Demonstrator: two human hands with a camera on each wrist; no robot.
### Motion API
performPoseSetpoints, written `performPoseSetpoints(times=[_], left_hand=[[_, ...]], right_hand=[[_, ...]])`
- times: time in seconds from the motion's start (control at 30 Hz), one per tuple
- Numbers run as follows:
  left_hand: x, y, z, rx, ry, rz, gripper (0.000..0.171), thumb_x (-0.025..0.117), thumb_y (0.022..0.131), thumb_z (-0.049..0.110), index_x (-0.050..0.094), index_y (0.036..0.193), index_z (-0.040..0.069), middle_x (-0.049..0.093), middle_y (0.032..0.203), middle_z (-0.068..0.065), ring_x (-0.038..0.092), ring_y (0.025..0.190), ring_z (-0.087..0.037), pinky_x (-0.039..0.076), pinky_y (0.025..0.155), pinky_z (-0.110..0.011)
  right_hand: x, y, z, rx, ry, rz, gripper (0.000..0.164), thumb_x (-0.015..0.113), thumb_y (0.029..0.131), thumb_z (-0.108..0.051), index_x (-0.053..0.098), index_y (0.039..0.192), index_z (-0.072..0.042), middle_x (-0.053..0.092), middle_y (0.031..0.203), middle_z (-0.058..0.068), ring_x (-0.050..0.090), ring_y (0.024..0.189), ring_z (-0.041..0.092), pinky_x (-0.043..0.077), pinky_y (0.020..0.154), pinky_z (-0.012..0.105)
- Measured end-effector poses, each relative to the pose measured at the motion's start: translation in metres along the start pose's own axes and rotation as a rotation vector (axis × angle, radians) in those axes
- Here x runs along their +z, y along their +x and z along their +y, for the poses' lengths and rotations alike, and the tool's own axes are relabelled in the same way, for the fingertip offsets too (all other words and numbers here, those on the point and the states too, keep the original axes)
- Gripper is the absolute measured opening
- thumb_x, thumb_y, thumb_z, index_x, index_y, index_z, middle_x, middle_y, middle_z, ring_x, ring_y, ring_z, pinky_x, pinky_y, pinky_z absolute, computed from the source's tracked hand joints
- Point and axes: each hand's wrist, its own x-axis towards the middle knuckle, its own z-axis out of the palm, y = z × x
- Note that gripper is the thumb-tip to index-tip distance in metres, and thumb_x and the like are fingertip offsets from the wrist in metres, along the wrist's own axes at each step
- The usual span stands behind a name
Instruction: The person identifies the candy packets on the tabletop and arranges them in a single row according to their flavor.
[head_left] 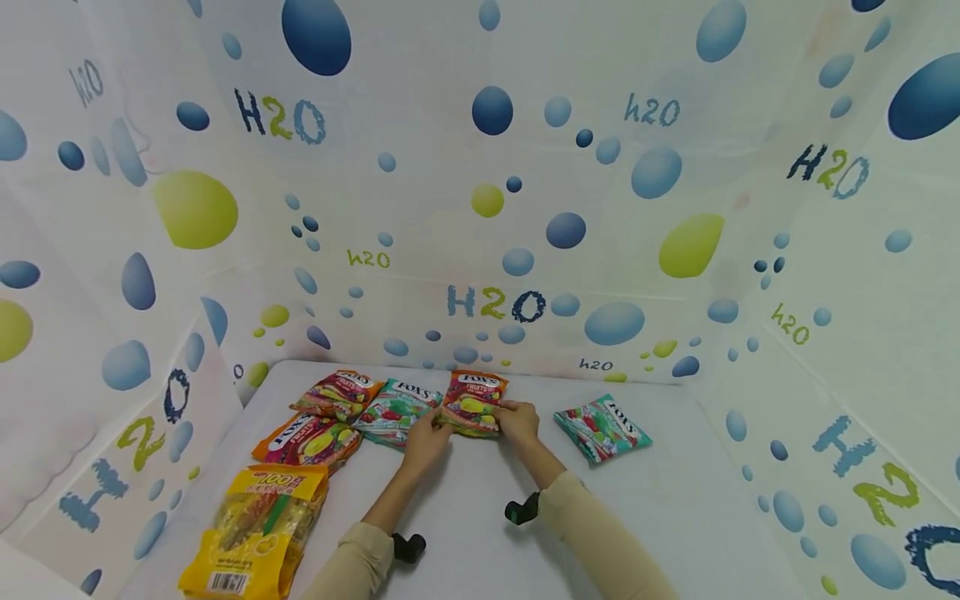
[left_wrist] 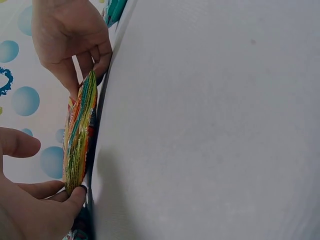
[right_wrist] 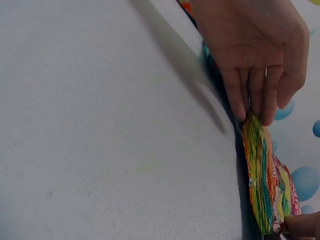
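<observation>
A red and yellow Fox's Fruits candy bag (head_left: 474,407) stands propped toward the back of the white table, with both hands at its sides. My left hand (head_left: 427,442) touches its left edge with fairly straight fingers. In the left wrist view that hand's thumb (left_wrist: 21,143) is held away from the bag. My right hand (head_left: 519,423) pinches the right edge, thumb on the printed front. Just left of the held bag lies a teal Fox's candy bag (head_left: 397,410). A second teal bag (head_left: 604,428) lies apart to the right.
Two red Fox's bags, an upper one (head_left: 339,394) and a lower one (head_left: 309,442), lie at the back left. A large yellow snack pack (head_left: 255,533) is at the front left. A printed curtain (head_left: 450,208) encloses the table (head_left: 480,517) behind and at both sides.
</observation>
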Motion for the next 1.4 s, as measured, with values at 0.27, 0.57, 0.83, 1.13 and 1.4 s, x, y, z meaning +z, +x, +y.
performPoseSetpoints(times=[0.27, 0.57, 0.83, 1.13, 1.4], left_hand=[[0.002, -0.003, 0.001, 0.019, -0.021, 0.004, 0.054, 0.061, 0.097, 0.013, 0.052, 0.143, -0.014, 0.062, 0.136, -0.029, 0.062, 0.107, -0.031, 0.056, 0.092, -0.045], [0.002, -0.009, 0.008, 0.000, -0.081, -0.008, 0.057, 0.060, 0.100, 0.015, 0.047, 0.148, -0.012, 0.057, 0.145, -0.029, 0.061, 0.123, -0.036, 0.054, 0.103, -0.047], [-0.001, -0.011, 0.008, 0.002, -0.103, 0.001, 0.057, 0.060, 0.101, 0.016, 0.047, 0.149, -0.011, 0.054, 0.147, -0.030, 0.056, 0.133, -0.041, 0.050, 0.109, -0.050], [-0.004, -0.016, 0.012, 0.035, -0.102, 0.013, 0.056, 0.060, 0.100, 0.015, 0.048, 0.148, -0.011, 0.058, 0.143, -0.030, 0.061, 0.128, -0.041, 0.054, 0.104, -0.050], [-0.010, -0.021, 0.014, 0.044, -0.138, 0.010, 0.053, 0.059, 0.101, 0.016, 0.051, 0.148, -0.007, 0.058, 0.144, -0.028, 0.057, 0.133, -0.042, 0.050, 0.109, -0.051]], right_hand=[[0.004, -0.005, 0.001, -0.026, 0.045, 0.089, 0.027, 0.075, 0.091, -0.013, 0.079, 0.116, -0.003, 0.073, 0.126, 0.017, 0.065, 0.114, 0.029, 0.057, 0.094, 0.042], [0.007, -0.010, 0.001, -0.036, 0.076, 0.131, 0.027, 0.072, 0.093, -0.011, 0.079, 0.118, -0.004, 0.073, 0.126, 0.017, 0.065, 0.119, 0.032, 0.053, 0.102, 0.048], [0.006, -0.014, 0.000, -0.031, 0.120, 0.114, 0.029, 0.071, 0.094, -0.012, 0.078, 0.120, -0.004, 0.072, 0.127, 0.016, 0.064, 0.120, 0.031, 0.054, 0.101, 0.046], [0.003, -0.021, -0.004, -0.044, 0.167, 0.105, 0.029, 0.072, 0.095, -0.012, 0.077, 0.123, -0.004, 0.070, 0.132, 0.016, 0.061, 0.126, 0.032, 0.054, 0.103, 0.046], [0.004, -0.025, -0.005, -0.010, 0.194, 0.094, 0.030, 0.071, 0.095, -0.013, 0.077, 0.124, -0.007, 0.068, 0.137, 0.015, 0.060, 0.126, 0.030, 0.054, 0.101, 0.045]])
